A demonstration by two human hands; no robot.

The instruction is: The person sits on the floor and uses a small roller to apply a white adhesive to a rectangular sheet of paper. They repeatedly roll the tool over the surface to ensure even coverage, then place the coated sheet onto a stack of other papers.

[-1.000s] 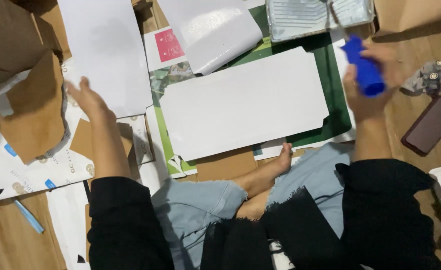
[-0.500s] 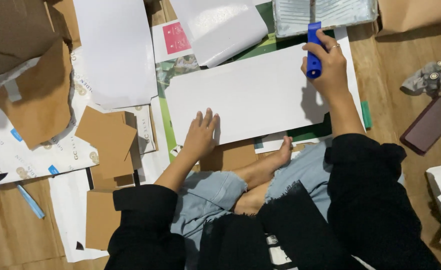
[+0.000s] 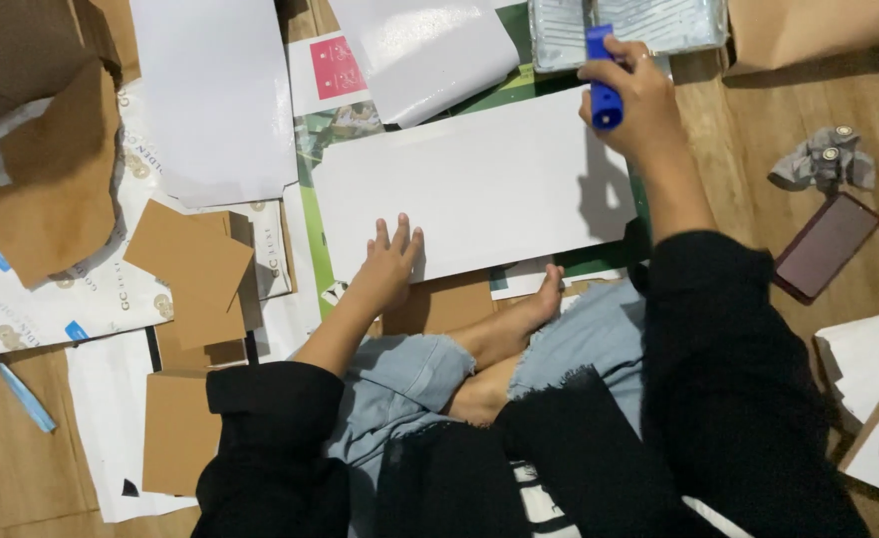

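A long white painted board [image 3: 479,189] lies across a green mat [image 3: 315,229] on the floor in front of me. My left hand [image 3: 389,261] presses flat on the board's near left edge, fingers spread. My right hand [image 3: 633,95] grips the blue handle of a paint roller [image 3: 602,80] above the board's far right corner, next to a grey paint tray [image 3: 648,28]. The roller's head is hidden behind my hand and the tray rim.
White sheets [image 3: 215,90] and brown cardboard pieces [image 3: 195,264] cover the floor to the left. A dark phone [image 3: 826,245] and a crumpled grey cloth [image 3: 823,159] lie on the wood floor at right. A blue pen [image 3: 26,397] lies lower left. My bare feet sit below the board.
My left hand came in from the far left and settled flat on the board's near edge. My right hand carried the blue roller handle leftward and up toward the paint tray.
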